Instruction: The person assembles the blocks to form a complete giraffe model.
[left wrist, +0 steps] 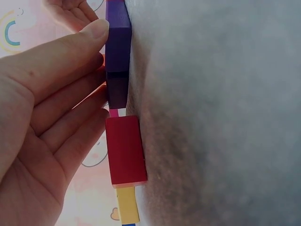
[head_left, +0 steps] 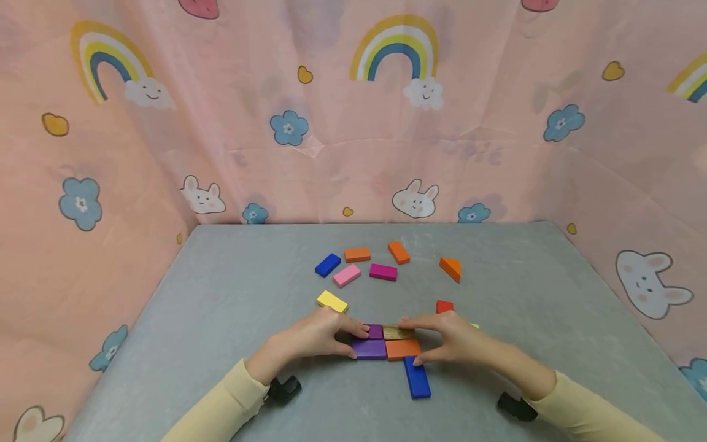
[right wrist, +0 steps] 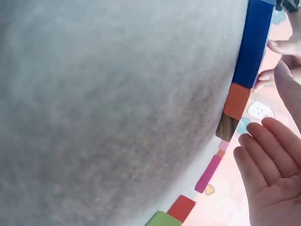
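A small cluster of flat blocks lies at the near centre of the grey table (head_left: 221, 307): a purple block (head_left: 370, 348), a dark purple block (head_left: 375, 331), a wood-grain block (head_left: 397, 332) and an orange block (head_left: 402, 348), with a blue block (head_left: 417, 377) pointing toward me. My left hand (head_left: 359, 342) touches the cluster's left side; its thumb lies on the purple block (left wrist: 117, 42) and its straight fingers reach the dark purple block (left wrist: 117, 89). My right hand (head_left: 411, 341) brackets the right side with thumb and forefinger. In the right wrist view its fingers (right wrist: 263, 160) stand relaxed beside the orange block (right wrist: 236, 100).
Loose blocks lie farther back: yellow (head_left: 332, 301), blue (head_left: 328, 264), pink (head_left: 346, 275), magenta (head_left: 383, 272), two orange (head_left: 357, 254) (head_left: 399, 252), an orange wedge (head_left: 450, 269) and red (head_left: 444, 306). Pink patterned curtains (head_left: 353, 123) wall in the table on three sides.
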`<state>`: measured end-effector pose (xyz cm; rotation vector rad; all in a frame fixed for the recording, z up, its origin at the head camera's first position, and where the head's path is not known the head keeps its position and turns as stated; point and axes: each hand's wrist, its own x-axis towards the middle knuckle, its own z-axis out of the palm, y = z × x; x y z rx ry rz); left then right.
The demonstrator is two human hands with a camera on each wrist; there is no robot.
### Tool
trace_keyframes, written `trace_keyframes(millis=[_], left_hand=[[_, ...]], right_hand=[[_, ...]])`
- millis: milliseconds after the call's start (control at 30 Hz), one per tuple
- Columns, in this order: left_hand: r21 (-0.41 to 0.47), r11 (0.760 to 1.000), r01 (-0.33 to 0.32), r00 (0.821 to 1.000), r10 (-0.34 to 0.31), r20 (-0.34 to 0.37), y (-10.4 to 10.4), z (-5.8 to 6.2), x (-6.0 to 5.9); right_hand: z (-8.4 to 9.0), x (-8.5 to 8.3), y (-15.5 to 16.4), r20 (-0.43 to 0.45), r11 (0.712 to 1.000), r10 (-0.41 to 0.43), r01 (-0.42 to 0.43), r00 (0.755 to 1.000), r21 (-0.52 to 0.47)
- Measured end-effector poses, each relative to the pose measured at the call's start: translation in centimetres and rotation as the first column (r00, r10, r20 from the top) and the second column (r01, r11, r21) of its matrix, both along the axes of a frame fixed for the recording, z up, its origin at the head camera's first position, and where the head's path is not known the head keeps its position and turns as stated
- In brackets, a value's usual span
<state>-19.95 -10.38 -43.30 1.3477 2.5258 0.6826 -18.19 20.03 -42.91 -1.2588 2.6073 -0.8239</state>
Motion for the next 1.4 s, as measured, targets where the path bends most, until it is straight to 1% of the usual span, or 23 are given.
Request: trace_keyframes(millis=[233,533,600,733,867,1000,1100,1167,1267,1333,1400], left_hand=[[-0.004,1.000,-0.003,1.000,0.003,0.005,0.0,0.1,0.1],[0.001,1.000,0.009,1.000,-0.009,0.013,-0.1,0.1,0.1],[0.011,1.000,0.015,1.000,-0.015,0.026,-0.1,0.1,0.1],[0.084,0.996,0.015,0.998,-0.020,0.060,-0.5,-0.1,0.1],[0.199,0.980,-0.005,0.998,-0.008,0.065,-1.3,0.1,0.0],[0.272,0.961,-0.038,0.999,0.029,0.038,-2.6,0.6,-0.5],[0.290,0.952,-0.093,0.996,0.089,0.025,-3.5,0.8,-1.1],[0.282,0.948,-0.150,0.988,0.152,0.016,-4.1,0.9,-1.6],[0.241,0.941,-0.236,0.971,0.240,0.012,-4.8,0.7,-2.6],[0.213,0.939,-0.270,0.961,0.275,0.009,-5.2,0.6,-3.4],[0.194,0.940,-0.281,0.959,0.283,0.014,-5.5,0.4,-4.2]], right_hand=[[-0.5,0.1,0.1,0.017,0.999,0.014,-0.014,1.000,0.030],[-0.6,-0.2,0.1,0.026,0.998,0.018,-0.019,1.000,0.060],[-0.6,-0.2,0.1,0.028,0.998,0.018,-0.020,0.999,0.063],[-0.5,-0.1,0.1,0.033,0.997,0.020,-0.022,0.999,0.068],[-0.3,-0.1,0.0,0.031,0.997,0.020,-0.023,0.999,0.071],[-0.1,-0.1,-0.1,0.026,0.997,0.023,-0.025,0.999,0.078],[0.0,0.0,-0.1,0.026,0.997,0.022,-0.024,0.999,0.080],[0.0,0.0,0.0,0.025,0.997,0.022,-0.024,0.999,0.078],[-0.1,-0.1,0.0,0.012,0.997,0.032,-0.033,0.999,0.070],[-0.1,-0.1,-0.1,0.002,0.997,0.040,-0.040,0.999,0.064],[-0.1,-0.1,-0.2,0.001,0.997,0.043,-0.043,0.999,0.058]])
